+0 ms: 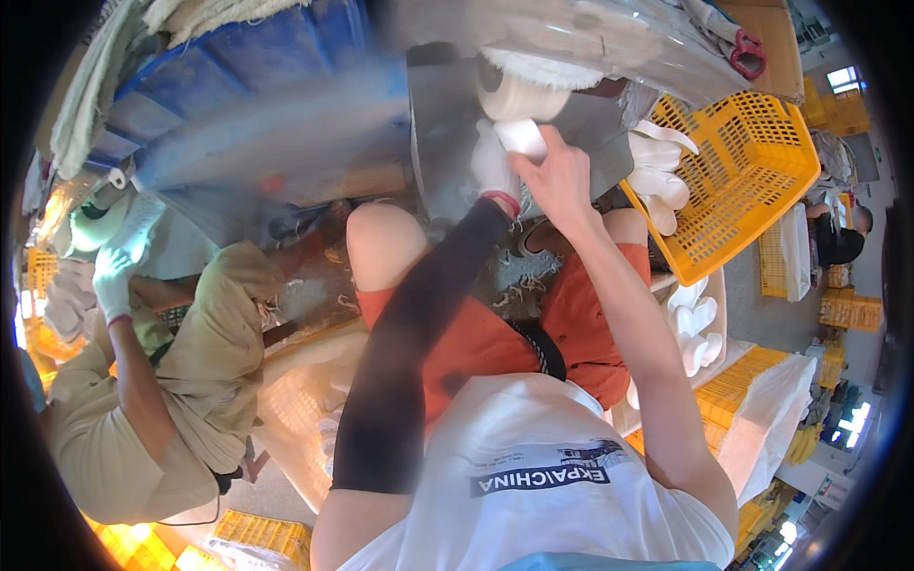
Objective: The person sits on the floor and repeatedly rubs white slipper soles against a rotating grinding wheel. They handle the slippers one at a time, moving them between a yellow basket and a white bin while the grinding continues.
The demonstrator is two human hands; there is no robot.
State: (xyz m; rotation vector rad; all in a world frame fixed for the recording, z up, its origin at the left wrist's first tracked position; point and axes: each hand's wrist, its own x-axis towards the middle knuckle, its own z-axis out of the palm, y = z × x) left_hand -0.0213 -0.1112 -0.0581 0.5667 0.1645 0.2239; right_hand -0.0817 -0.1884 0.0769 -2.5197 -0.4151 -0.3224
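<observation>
A person in orange shorts is sitting at a grey machine (447, 124). Their bare right hand (557, 176) is holding a small white piece (522, 136), fingers clamped on it, just below a white spinning wheel (519, 95). The white-gloved left hand (493, 167), fingers curled together, is touching it too. A yellow basket (752, 181) is sitting to the right.

1. Two hands of the person wearing the camera: the left hand (495, 167) in a white glove, the right hand (562, 176) bare
2. One small white piece (522, 136) held at the fingertips
3. One white roll (519, 95) just above the hands
4. One yellow basket (752, 171) close at the right, with several white pieces (657, 181) in it, too overlapped to count
5. One co-worker at the left, showing one gloved hand (112, 276)
6. More yellow crates (849, 309) far right, number unclear
</observation>
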